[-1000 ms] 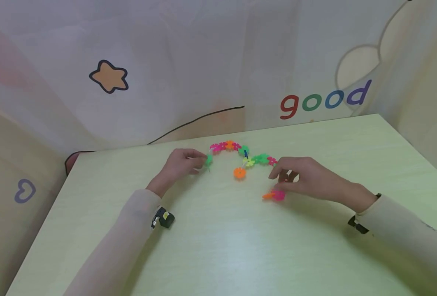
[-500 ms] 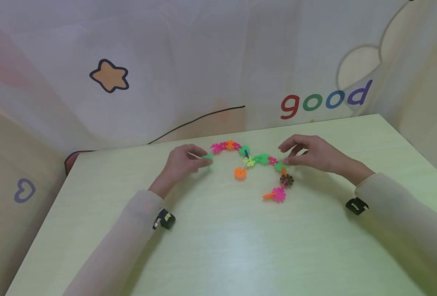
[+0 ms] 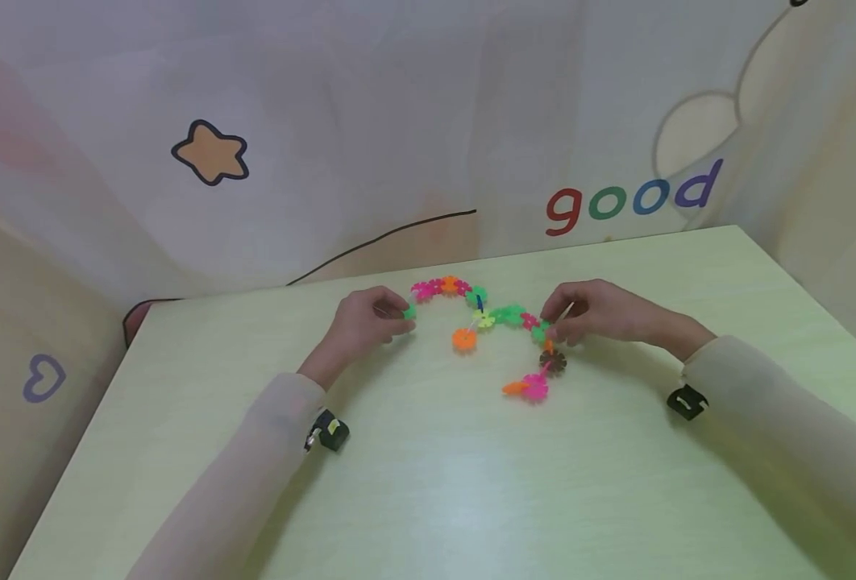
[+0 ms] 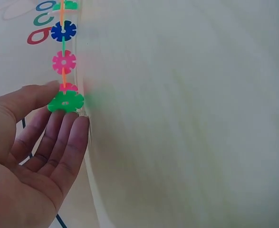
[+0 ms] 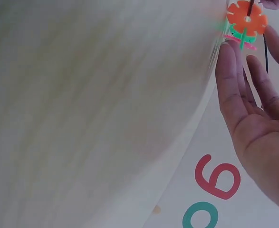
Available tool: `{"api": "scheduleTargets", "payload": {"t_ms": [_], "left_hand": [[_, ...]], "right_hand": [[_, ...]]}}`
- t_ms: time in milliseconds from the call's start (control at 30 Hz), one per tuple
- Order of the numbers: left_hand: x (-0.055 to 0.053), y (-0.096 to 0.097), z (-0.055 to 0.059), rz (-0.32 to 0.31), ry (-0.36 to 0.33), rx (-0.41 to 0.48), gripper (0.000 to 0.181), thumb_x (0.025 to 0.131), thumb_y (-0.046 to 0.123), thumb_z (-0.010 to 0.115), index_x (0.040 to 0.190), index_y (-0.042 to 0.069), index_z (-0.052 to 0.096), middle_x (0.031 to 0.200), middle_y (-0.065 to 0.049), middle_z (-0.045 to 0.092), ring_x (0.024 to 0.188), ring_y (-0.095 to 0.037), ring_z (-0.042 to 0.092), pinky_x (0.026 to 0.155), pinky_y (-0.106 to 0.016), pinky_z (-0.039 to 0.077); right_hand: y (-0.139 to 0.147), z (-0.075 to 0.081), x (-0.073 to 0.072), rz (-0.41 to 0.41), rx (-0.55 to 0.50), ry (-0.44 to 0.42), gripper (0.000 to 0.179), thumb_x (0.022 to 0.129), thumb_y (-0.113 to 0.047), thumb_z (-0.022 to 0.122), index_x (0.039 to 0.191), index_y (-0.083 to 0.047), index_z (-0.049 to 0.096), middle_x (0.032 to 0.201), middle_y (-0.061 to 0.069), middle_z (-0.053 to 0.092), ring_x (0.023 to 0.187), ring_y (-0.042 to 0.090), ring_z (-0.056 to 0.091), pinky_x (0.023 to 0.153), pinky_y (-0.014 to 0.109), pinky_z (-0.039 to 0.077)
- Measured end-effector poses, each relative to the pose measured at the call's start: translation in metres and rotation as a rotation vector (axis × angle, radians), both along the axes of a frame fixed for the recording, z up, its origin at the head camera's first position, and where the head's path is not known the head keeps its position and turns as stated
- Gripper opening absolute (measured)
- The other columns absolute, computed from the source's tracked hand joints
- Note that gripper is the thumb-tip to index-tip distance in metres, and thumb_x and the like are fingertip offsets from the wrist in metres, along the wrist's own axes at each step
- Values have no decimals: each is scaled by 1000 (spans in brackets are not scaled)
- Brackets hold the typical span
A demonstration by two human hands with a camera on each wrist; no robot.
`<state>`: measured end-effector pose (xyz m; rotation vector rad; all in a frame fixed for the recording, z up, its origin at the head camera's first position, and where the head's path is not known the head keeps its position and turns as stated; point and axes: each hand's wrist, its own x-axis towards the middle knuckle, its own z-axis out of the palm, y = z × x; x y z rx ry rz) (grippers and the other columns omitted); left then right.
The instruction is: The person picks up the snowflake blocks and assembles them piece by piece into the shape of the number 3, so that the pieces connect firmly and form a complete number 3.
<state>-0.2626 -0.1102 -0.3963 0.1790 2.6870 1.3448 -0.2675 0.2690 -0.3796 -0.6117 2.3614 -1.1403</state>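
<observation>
A chain of interlocking snowflake discs curves in an S across the far part of the table. My left hand (image 3: 361, 322) pinches the green disc (image 4: 65, 101) at the chain's left end between thumb and fingers. Beyond it run pink discs and an orange disc (image 3: 449, 284), then green and yellow ones. My right hand (image 3: 602, 314) pinches another green disc (image 3: 540, 331) further along on the right. Below that hang a brown disc (image 3: 554, 362) and a pink disc (image 3: 535, 387) with an orange disc edge-on. From the yellow disc (image 3: 484, 320) branches a single orange disc (image 3: 464, 339).
The pale table (image 3: 428, 483) stretches toward me in front of the chain. Behind it stands a printed cloth backdrop (image 3: 370, 145) with a star and the word "good". A small black device sits at each cuff.
My right hand lifted away from the chain's lower right, moved up, then came down onto the green disc. My left hand keeps its disc. The chain's right part shifted slightly left and toward me.
</observation>
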Motion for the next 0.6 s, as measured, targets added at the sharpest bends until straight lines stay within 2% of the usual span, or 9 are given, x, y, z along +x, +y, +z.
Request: {"api": "scheduleTargets", "payload": {"t_ms": [267, 400, 600], "left_hand": [[-8, -1, -4, 34, 13, 49, 27, 95, 10, 80, 119, 2, 72, 108, -13, 75, 88, -25, 73, 73, -31, 62], [-14, 3, -3, 53, 6, 68, 25, 96, 9, 79, 119, 2, 73, 110, -13, 75, 90, -27, 74, 74, -32, 62], [-26, 9, -4, 47, 18, 71, 25, 97, 8, 76, 121, 1, 73, 113, -15, 75, 92, -28, 74, 78, -34, 62]], "right_hand": [[-6, -1, 10, 68, -47, -38, 23, 98, -14, 78, 115, -2, 68, 107, 10, 71, 92, 29, 70, 81, 37, 63], [-12, -1, 16, 61, -24, -46, 24, 97, -17, 80, 113, -4, 68, 104, 9, 71, 90, 29, 69, 82, 37, 62], [-25, 1, 27, 37, -6, -33, 24, 96, -20, 81, 110, -5, 68, 98, 7, 71, 86, 26, 68, 80, 38, 61]]}}
